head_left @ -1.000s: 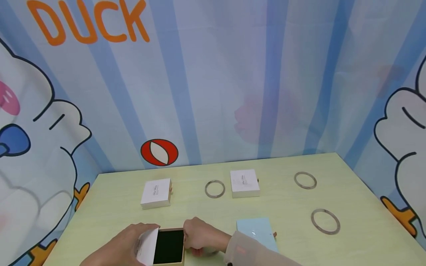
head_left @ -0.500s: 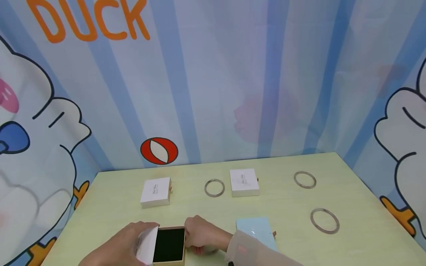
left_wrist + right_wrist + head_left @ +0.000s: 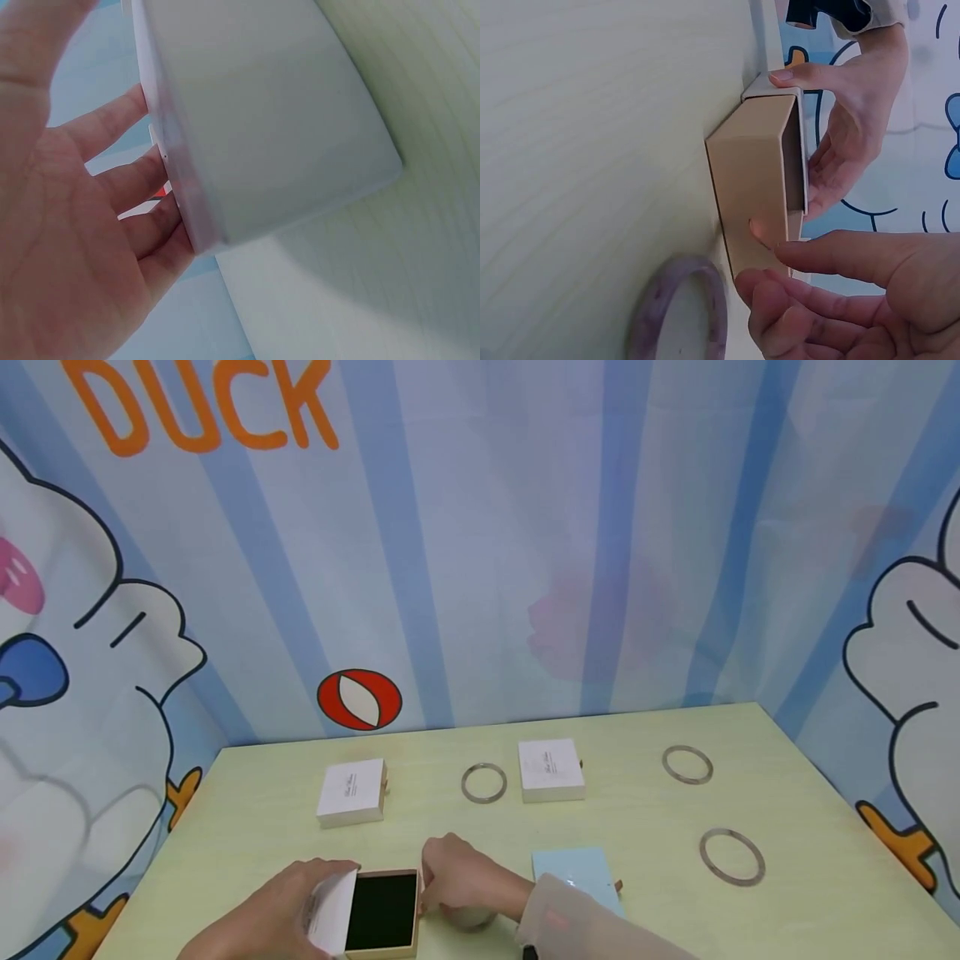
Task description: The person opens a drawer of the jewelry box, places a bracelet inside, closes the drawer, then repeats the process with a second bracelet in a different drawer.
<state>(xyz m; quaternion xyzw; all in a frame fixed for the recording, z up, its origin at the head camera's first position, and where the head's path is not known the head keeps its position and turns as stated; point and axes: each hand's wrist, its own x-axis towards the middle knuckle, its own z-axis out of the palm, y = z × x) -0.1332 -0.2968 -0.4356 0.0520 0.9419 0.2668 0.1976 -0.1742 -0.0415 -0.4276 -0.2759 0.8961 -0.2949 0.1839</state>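
Observation:
My left hand grips the white sleeve of a jewellery box at the near edge of the table, with its thumb and fingers on opposite sides. In the left wrist view, fingertips press the sleeve's side. A tan drawer with a dark lining sticks out to the right from the sleeve. My right hand is at the drawer's end, thumb and curled forefinger pinching its small ribbon tab. A mottled purple-grey bangle lies just below this hand, partly covered by it in the head view.
Two white boxes stand farther back, with a bangle between them. A light blue box lies beside the right sleeve. Two more bangles lie on the right of the pale yellow table.
My right hand has shifted slightly right and away from me, and the drawer's end has edged right with it. More of the bangle under it shows. The left hand holds still.

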